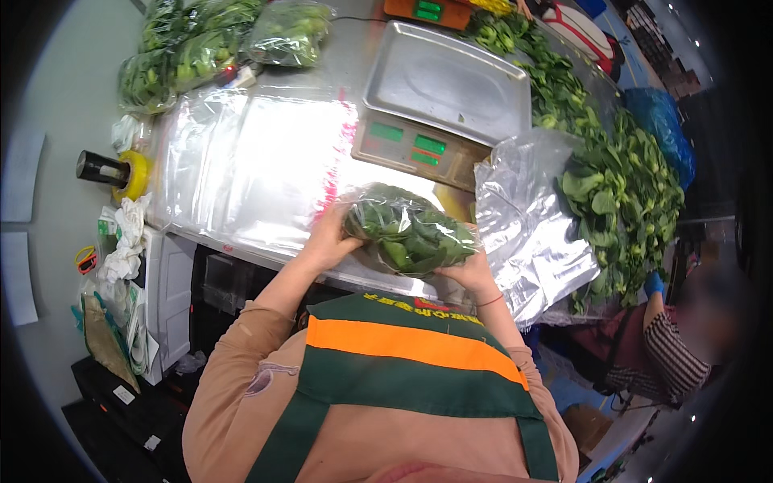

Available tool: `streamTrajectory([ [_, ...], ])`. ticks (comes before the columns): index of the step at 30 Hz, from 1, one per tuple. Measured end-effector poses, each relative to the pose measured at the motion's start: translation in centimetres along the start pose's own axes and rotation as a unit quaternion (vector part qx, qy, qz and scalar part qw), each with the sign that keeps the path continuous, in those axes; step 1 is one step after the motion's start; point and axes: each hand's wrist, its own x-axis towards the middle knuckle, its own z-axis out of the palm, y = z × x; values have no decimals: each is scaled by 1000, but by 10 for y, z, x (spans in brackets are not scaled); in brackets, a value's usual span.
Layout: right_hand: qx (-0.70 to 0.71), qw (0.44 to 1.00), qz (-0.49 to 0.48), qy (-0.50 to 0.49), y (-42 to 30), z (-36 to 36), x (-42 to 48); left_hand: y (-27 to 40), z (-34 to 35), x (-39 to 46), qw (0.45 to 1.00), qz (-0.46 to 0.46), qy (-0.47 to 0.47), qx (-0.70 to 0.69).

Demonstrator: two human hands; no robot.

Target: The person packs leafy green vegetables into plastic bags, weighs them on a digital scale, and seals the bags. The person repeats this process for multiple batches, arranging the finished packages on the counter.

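Note:
Between my two hands is a clear plastic bag of leafy greens (410, 235), held just above the table's front edge. My left hand (331, 240) grips its left end, with the thumb on the near side. At the right end, my right hand (470, 270) has hold of the plastic; part of its fingers is hidden behind the bag. Beyond the bag stands a weighing scale (401, 142) with lit green displays and a metal pan (450, 81) bearing only a small leaf scrap. Flat clear bags (272, 163) with pink-red printed edges lie left of the scale.
Loose leafy greens (628, 205) are heaped along the right, beside a crumpled clear plastic sheet (531, 223). Filled bags of greens (205, 54) sit back left. A yellow tape roll (131, 175) is at the left edge. A co-worker's blue-gloved hand (653, 284) touches the heap. Another scale (429, 11) stands behind.

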Motion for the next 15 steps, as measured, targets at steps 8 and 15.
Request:
streamTrajectory([
  [8, 177, 980, 42, 81, -78, 45, 117, 54, -102, 61, 976, -28, 173, -128],
  [15, 81, 988, -82, 107, -182, 124, 289, 65, -335, 218, 920, 119, 354, -117],
])
